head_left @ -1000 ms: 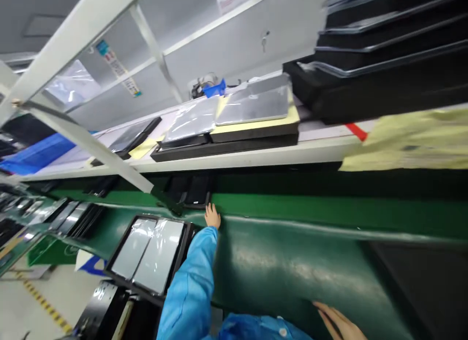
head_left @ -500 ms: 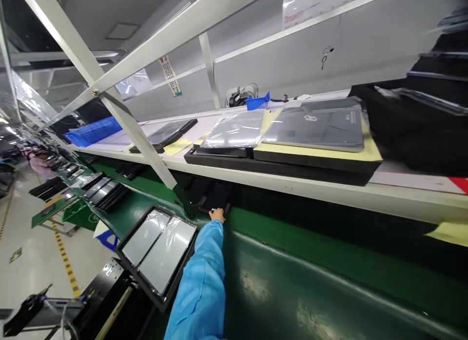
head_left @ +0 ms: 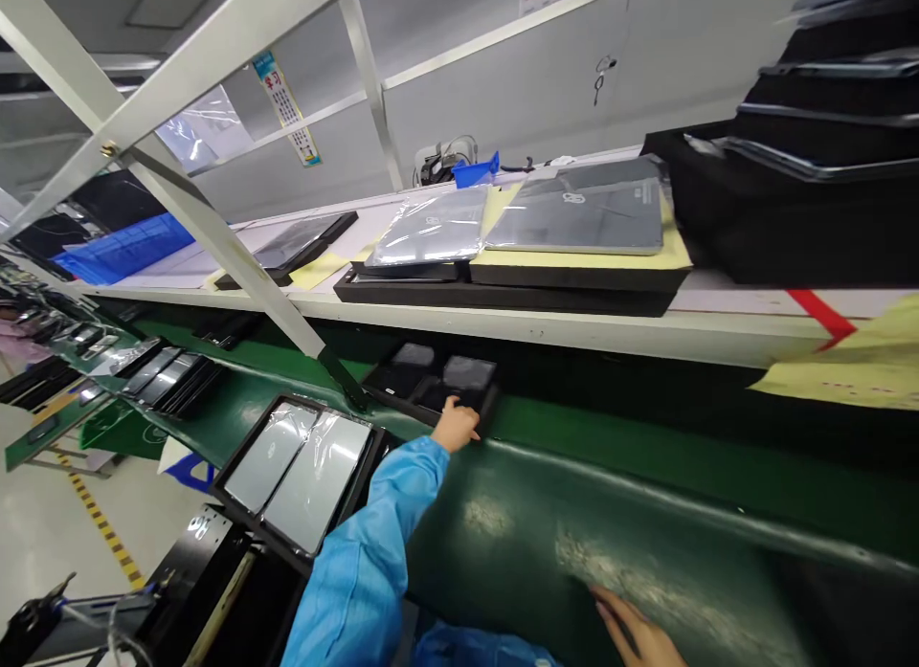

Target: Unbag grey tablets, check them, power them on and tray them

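Note:
My left hand (head_left: pixel 458 426), in a blue sleeve, grips the near edge of a black tray (head_left: pixel 392 391) under the shelf. Two dark pieces lie in this tray, each with a paler patch at its far end; I cannot make out what they are. At the bottom of the view my right hand (head_left: pixel 636 631) hovers over or rests on the green bench mat (head_left: pixel 517 528), fingers stretched out and holding nothing. Left of my sleeve, a black-framed tray (head_left: pixel 234 495) holds two silver, film-wrapped tablet-like panels (head_left: pixel 318 480).
Along the white shelf (head_left: pixel 546 334) lie film-wrapped panels (head_left: pixel 578 208) on black trays with yellow sheets. A tall stack of black trays (head_left: pixel 811 208) stands at the right. A slanted white post (head_left: pixel 222 236) rises before the shelf. More stacked panels (head_left: pixel 165 375) lie farther left.
My left hand has drawn the black tray out from under the shelf, toward me and rightward. My right hand has come into view at the bottom. The camera view has shifted.

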`<state>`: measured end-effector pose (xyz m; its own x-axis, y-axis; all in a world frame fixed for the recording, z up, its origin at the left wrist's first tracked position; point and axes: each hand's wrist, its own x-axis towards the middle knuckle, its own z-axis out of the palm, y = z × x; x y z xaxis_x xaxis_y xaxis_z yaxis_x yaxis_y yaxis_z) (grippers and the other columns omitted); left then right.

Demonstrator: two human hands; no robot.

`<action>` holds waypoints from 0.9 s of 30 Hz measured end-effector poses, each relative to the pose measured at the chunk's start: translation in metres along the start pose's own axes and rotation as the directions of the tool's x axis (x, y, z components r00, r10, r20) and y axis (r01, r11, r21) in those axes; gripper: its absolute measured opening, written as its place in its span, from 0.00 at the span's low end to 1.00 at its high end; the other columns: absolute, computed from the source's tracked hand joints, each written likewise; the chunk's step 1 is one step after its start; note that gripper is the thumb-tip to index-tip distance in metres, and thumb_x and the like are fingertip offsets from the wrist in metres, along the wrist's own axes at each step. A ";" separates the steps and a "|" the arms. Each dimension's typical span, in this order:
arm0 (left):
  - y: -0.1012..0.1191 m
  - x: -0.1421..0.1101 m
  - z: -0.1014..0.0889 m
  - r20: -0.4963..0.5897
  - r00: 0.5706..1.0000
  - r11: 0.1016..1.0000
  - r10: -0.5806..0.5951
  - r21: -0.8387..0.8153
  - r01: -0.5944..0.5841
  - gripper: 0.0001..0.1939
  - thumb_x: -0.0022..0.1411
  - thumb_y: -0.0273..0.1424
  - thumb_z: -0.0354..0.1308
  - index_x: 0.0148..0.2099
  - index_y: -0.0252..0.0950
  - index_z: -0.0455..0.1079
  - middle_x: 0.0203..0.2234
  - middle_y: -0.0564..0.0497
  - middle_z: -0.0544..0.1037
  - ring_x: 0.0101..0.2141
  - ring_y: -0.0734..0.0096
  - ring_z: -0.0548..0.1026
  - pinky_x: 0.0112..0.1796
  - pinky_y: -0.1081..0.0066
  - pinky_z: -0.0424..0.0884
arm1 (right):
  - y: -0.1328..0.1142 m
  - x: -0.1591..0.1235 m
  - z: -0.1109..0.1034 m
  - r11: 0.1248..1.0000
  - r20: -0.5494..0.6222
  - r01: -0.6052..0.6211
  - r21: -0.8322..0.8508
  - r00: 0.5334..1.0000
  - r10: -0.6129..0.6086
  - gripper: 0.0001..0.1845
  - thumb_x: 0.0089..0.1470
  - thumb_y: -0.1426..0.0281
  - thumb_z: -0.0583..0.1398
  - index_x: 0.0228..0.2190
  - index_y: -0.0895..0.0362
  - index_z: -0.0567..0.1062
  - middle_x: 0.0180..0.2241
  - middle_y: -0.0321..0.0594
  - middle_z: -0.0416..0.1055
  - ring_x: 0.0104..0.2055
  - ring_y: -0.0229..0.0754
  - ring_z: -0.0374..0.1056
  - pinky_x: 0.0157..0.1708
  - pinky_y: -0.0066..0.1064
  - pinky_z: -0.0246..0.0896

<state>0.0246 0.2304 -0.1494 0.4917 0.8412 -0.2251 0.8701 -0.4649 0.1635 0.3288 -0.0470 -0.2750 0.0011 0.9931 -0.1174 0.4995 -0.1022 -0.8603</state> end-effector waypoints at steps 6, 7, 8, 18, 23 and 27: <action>0.159 -0.038 0.077 0.115 0.897 0.904 0.428 -0.043 -0.426 0.07 0.53 0.27 0.69 0.35 0.33 0.76 0.32 0.40 0.82 0.36 0.55 0.81 0.50 0.55 0.70 | 0.025 -0.009 -0.001 0.993 -0.321 -0.103 -0.057 0.944 0.080 0.31 0.58 0.48 0.52 0.52 0.54 0.74 0.51 0.52 0.79 0.51 0.57 0.78 0.52 0.47 0.75; 0.187 -0.048 0.088 0.134 0.863 0.873 0.488 -0.061 -0.484 0.07 0.52 0.27 0.69 0.34 0.31 0.76 0.30 0.40 0.82 0.34 0.55 0.82 0.47 0.57 0.71 | 0.032 -0.012 -0.007 0.988 -0.381 -0.133 -0.074 0.920 0.095 0.32 0.57 0.47 0.51 0.52 0.55 0.73 0.52 0.55 0.78 0.52 0.60 0.76 0.54 0.51 0.73; 0.214 -0.057 0.098 0.147 0.831 0.843 0.537 -0.078 -0.532 0.08 0.52 0.28 0.68 0.35 0.30 0.77 0.29 0.39 0.82 0.33 0.54 0.82 0.44 0.57 0.72 | 0.038 -0.016 -0.015 0.982 -0.440 -0.166 -0.092 0.891 0.110 0.34 0.57 0.45 0.50 0.51 0.57 0.73 0.52 0.57 0.77 0.55 0.63 0.75 0.55 0.55 0.71; 0.284 -0.073 0.134 0.098 0.847 0.834 0.522 -0.266 -0.483 0.08 0.63 0.28 0.60 0.42 0.35 0.80 0.35 0.42 0.85 0.40 0.58 0.83 0.57 0.55 0.72 | 0.051 -0.003 -0.046 0.916 -0.526 -0.278 -0.289 0.846 0.090 0.32 0.65 0.52 0.47 0.56 0.62 0.70 0.63 0.61 0.63 0.67 0.60 0.58 0.65 0.55 0.56; 0.197 -0.047 0.130 -0.035 0.999 0.978 -0.001 -0.208 -0.007 0.40 0.62 0.30 0.64 0.72 0.32 0.56 0.70 0.25 0.55 0.70 0.26 0.50 0.62 0.21 0.38 | 0.025 0.036 0.012 0.861 -0.457 -0.373 -0.347 0.868 0.192 0.41 0.61 0.49 0.60 0.65 0.59 0.61 0.71 0.59 0.48 0.74 0.70 0.38 0.67 0.69 0.41; 0.183 -0.053 0.139 -0.027 0.982 0.959 -0.185 -0.221 0.174 0.55 0.50 0.32 0.75 0.75 0.37 0.51 0.74 0.27 0.43 0.71 0.22 0.35 0.59 0.20 0.31 | 0.005 0.052 0.036 0.823 -0.428 -0.443 -0.356 0.860 0.278 0.49 0.58 0.51 0.64 0.70 0.57 0.52 0.74 0.57 0.35 0.74 0.72 0.23 0.67 0.72 0.28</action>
<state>0.1624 0.0623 -0.2406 0.3214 0.9198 -0.2251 0.9133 -0.2383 0.3304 0.3001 0.0018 -0.3031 0.5103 0.8505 -0.1278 0.7190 -0.5034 -0.4793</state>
